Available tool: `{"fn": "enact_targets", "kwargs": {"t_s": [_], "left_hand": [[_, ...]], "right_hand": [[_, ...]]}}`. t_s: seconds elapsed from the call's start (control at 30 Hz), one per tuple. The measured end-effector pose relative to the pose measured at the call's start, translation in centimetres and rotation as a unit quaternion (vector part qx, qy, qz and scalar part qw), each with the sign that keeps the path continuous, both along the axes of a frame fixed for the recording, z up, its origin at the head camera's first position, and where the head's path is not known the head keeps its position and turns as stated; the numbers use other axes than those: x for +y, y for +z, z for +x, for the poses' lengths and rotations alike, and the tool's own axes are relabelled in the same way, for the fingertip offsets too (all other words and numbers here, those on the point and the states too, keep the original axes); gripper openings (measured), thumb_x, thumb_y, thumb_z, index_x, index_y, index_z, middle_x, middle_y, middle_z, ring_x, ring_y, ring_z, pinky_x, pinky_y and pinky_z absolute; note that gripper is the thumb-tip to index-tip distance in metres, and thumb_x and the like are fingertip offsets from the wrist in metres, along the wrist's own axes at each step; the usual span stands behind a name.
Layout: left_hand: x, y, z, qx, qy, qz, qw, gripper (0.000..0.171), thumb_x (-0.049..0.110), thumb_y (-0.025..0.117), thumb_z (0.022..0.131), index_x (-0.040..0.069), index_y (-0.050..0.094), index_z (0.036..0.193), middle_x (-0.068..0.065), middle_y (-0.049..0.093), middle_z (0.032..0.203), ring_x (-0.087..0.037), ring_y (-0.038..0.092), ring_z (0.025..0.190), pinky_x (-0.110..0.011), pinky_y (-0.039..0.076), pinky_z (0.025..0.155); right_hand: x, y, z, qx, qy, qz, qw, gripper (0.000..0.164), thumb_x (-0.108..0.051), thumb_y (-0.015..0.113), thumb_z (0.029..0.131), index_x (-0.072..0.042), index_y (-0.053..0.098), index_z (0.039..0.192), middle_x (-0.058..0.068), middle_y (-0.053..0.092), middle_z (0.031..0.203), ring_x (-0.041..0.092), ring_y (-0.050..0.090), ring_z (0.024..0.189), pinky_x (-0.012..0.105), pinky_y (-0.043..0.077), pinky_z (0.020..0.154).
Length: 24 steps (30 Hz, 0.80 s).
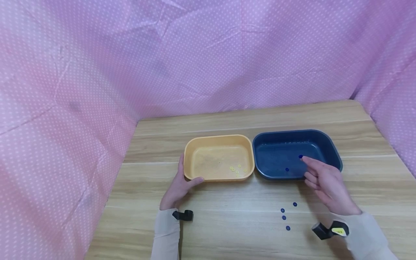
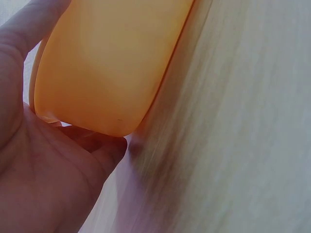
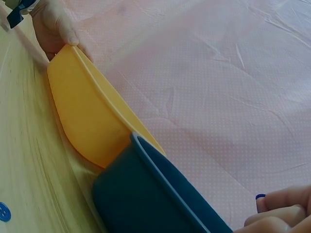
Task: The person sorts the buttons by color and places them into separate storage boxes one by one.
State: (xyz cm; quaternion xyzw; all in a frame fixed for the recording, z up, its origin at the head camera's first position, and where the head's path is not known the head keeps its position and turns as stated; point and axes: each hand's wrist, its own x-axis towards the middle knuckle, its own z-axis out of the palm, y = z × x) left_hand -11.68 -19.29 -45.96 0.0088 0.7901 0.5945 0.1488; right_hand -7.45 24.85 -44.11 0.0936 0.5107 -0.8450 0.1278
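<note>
My left hand grips the left end of a yellow plastic box, with its thumb at the front rim and its other fingers along the end wall. Over a dark blue plastic box, my right hand pinches a blue button between thumb and index finger. Another blue button lies inside that box. Several small yellow buttons are scattered near the front right corner of the yellow box's floor. In the left wrist view, the hand holds the box's corner.
Both boxes stand side by side on a wooden table. In front of the blue box, several blue buttons lie loose on the wood. A pink dotted cloth hangs behind the table and at its sides.
</note>
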Motion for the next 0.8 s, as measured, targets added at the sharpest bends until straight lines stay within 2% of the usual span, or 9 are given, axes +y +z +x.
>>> {"fn": "enact_targets", "kwargs": {"t_s": [0.3,0.67,0.8], "left_hand": [[-0.1,-0.1,0.0,0.009,-0.003,0.007,0.9999,0.118,0.014,0.079,0.082,0.025,-0.014,0.155,-0.003,0.0,0.162,-0.024,0.014,0.145,-0.043,0.008,0.117],[-0.1,-0.2,-0.1,0.021,-0.006,0.025,0.9994,0.118,0.01,0.078,0.082,0.025,-0.014,0.155,-0.003,-0.001,0.163,-0.026,0.014,0.145,-0.043,0.009,0.117],[-0.4,-1.1,-0.4,0.019,-0.005,0.019,0.9996,0.119,0.011,0.079,0.082,0.027,-0.014,0.155,-0.001,0.0,0.162,-0.024,0.014,0.145,-0.043,0.008,0.117]], "right_hand": [[0.1,0.1,0.2,-0.015,-0.021,0.0,1.0,0.031,-0.029,0.058,0.098,-0.016,0.06,0.125,-0.006,0.044,0.064,0.011,0.042,0.053,0.022,0.037,0.05],[0.3,0.2,0.3,-0.02,-0.043,0.006,0.999,0.026,-0.029,0.061,0.096,-0.013,0.062,0.118,-0.006,0.044,0.063,0.011,0.043,0.053,0.021,0.04,0.051],[0.3,0.2,0.3,-0.025,-0.05,0.009,0.998,0.024,-0.03,0.062,0.096,-0.014,0.063,0.113,-0.004,0.045,0.062,0.012,0.045,0.054,0.02,0.042,0.052]]}}
